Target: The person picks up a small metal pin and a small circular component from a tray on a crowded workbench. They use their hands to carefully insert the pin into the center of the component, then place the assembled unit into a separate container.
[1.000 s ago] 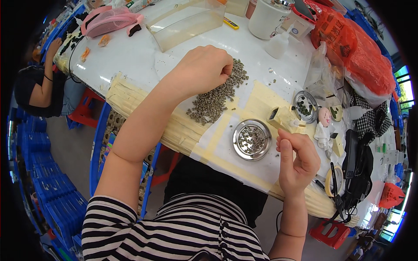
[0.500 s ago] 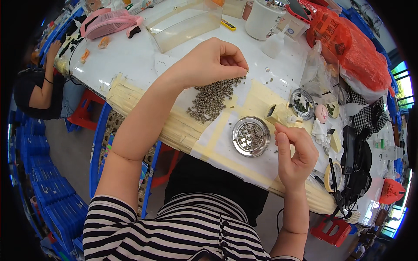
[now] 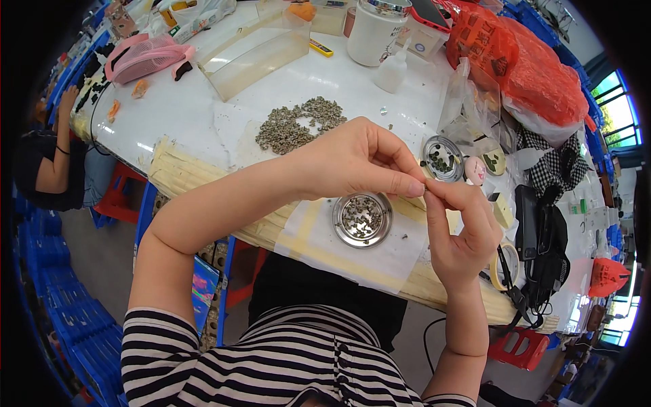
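Observation:
My left hand [image 3: 363, 159] reaches across the table from the left, thumb and forefinger pinched. Its fingertips meet those of my right hand [image 3: 468, 227], which is also closed in a pinch. Whatever they hold between them is too small to make out. Just below my left hand stands a round metal dish [image 3: 341, 236] with small greyish pieces [image 3: 363, 216] scattered in it. Beyond my left wrist lies a loose pile of small grey metallic parts [image 3: 288, 129]. A second round dish [image 3: 442, 159], holding dark green pieces, sits past my fingertips.
At the far right lies a red plastic bag [image 3: 536, 74]. A white canister [image 3: 373, 34] and a squeeze bottle [image 3: 392, 71] stand at the back, near a clear tray [image 3: 261, 61]. A black strapped item [image 3: 546, 237] and a tape roll [image 3: 505, 268] lie right of my right hand.
My left hand has come from the pile of parts toward the right and nearer, and its fingertips now meet my right hand's. The view has shifted slightly.

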Demonstrator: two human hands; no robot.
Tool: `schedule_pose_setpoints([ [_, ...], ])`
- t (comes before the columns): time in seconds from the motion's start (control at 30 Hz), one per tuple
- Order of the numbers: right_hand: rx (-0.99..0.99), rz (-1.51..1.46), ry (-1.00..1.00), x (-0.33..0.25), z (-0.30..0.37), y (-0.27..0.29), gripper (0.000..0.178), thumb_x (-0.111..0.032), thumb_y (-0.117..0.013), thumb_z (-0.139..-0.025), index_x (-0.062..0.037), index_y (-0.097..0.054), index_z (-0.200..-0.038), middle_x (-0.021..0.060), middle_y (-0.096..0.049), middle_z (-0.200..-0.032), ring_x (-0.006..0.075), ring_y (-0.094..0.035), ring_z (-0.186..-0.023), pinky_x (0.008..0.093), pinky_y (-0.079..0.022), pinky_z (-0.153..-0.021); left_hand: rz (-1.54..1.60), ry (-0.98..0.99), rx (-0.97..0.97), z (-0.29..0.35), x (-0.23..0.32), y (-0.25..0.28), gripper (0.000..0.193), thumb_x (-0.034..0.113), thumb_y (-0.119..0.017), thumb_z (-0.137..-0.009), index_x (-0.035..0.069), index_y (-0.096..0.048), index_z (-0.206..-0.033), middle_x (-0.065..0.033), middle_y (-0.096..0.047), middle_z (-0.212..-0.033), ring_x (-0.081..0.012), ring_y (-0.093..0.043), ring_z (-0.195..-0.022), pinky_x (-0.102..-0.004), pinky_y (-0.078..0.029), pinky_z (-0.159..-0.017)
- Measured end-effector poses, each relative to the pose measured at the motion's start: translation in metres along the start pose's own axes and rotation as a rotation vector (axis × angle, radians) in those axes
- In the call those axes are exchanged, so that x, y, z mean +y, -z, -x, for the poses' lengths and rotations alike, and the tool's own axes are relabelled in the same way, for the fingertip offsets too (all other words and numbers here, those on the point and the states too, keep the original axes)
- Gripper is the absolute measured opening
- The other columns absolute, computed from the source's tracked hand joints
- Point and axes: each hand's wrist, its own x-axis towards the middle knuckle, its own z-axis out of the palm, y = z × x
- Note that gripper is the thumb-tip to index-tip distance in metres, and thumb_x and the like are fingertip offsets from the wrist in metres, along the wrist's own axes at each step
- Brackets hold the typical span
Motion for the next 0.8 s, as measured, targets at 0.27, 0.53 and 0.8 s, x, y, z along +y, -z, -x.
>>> schedule_pose_setpoints([
  [0.27, 0.046, 0.003, -0.02, 0.003, 0.009, -0.005, 0.024, 0.007, -0.079, -0.072, -0.0028, -0.075, -0.095, 0.0082, -0.067, -0.079, 0.0188, -0.063, -0.068, 0.0266, -0.05, -0.06, -0.34, -0.322, 0.161, 0.012, -0.016, -0.008, 0.011, 0.003, -0.076, -0.083, 0.001, -0.075, -0.094, -0.0044, -0.071, -0.084, -0.0075, -0.061, -0.072, -0.0217, -0.049, -0.065],
  [0.53, -0.007, -0.044, -0.06, -0.002, 0.011, -0.005, 0.026, 0.008, -0.078, -0.072, -0.0026, -0.075, -0.095, 0.0079, -0.067, -0.08, 0.0184, -0.064, -0.069, 0.0264, -0.05, -0.06, -0.639, -0.622, 0.218, 0.015, -0.022, -0.006, 0.016, -0.002, -0.077, -0.076, 0.002, -0.075, -0.091, -0.0071, -0.069, -0.081, -0.0129, -0.063, -0.065, -0.0243, -0.049, -0.058],
  [0.8, 0.002, -0.065, -0.109, -0.003, 0.013, -0.004, 0.025, 0.009, -0.075, -0.074, 0.0006, -0.074, -0.097, 0.0103, -0.068, -0.08, 0.0179, -0.064, -0.069, 0.0257, -0.05, -0.062, -0.758, -0.733, 0.279, 0.015, -0.021, -0.006, 0.021, -0.003, -0.078, -0.072, 0.003, -0.074, -0.092, -0.0072, -0.069, -0.081, -0.0176, -0.066, -0.071, -0.0264, -0.052, -0.061],
])
